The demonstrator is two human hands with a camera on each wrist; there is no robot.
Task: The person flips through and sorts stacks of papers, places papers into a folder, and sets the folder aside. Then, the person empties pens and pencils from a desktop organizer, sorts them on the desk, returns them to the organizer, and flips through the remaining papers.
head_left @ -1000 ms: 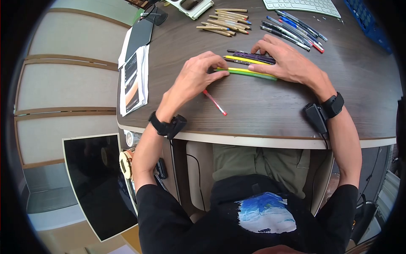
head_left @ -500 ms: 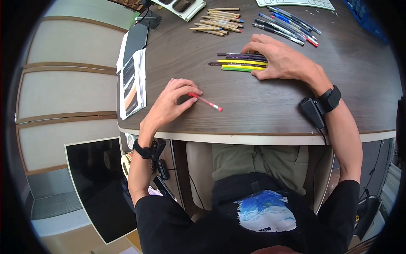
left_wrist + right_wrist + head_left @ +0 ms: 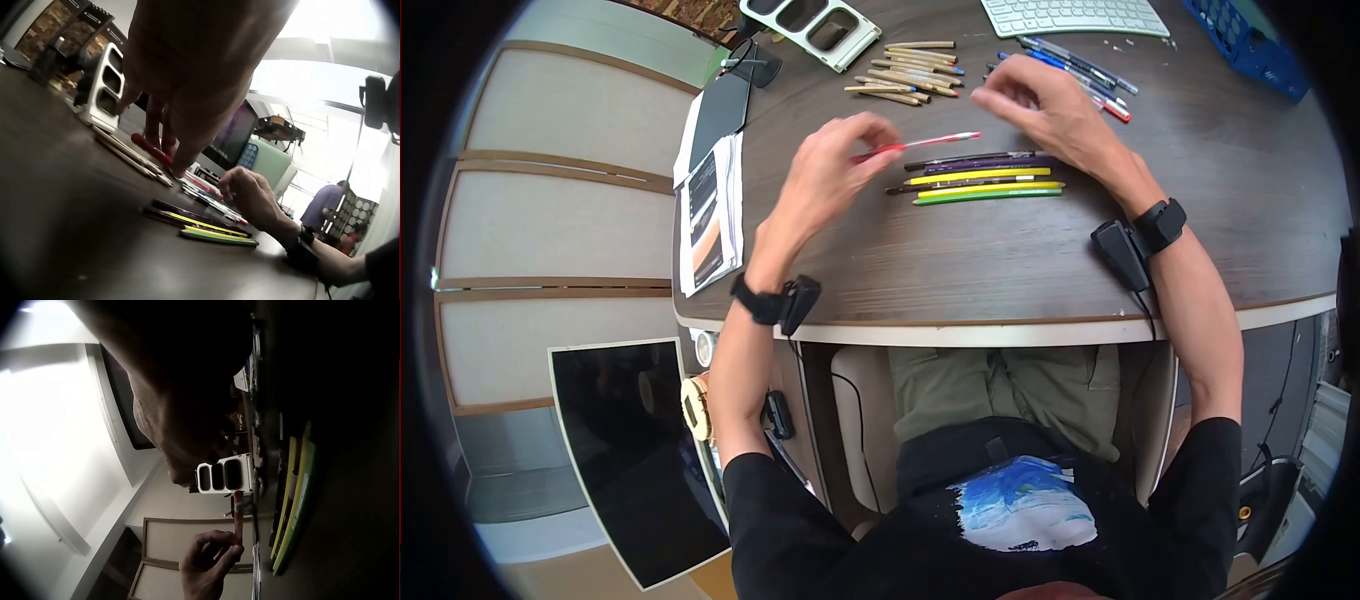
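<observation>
My left hand (image 3: 830, 170) pinches a red pen (image 3: 940, 139) between thumb and fingers, its clear barrel pointing right above the table. Just below it lies a row of coloured pencils (image 3: 1000, 178), dark, purple, yellow and green, side by side. My right hand (image 3: 1055, 112) hovers right of the red pen with fingers loosely bent and nothing in them. Behind that hand, partly hidden by it, is a bunch of blue, black and red pens (image 3: 1100, 80). Several wood-coloured pencils (image 3: 915, 75) lie in a group farther left. In the left wrist view the red pen (image 3: 150, 149) shows under the fingers.
A white holder with three openings (image 3: 830, 35) stands at the back, beside a black pen cup (image 3: 757, 66). Papers (image 3: 715, 215) lie along the left edge. A white keyboard (image 3: 1080, 15) and a blue basket (image 3: 1250, 45) are at the back right.
The left hand has let go of the coloured pencils, picked up the red pen and raised it towards the back. The right hand has left the pencil row and moved up towards the pens.
</observation>
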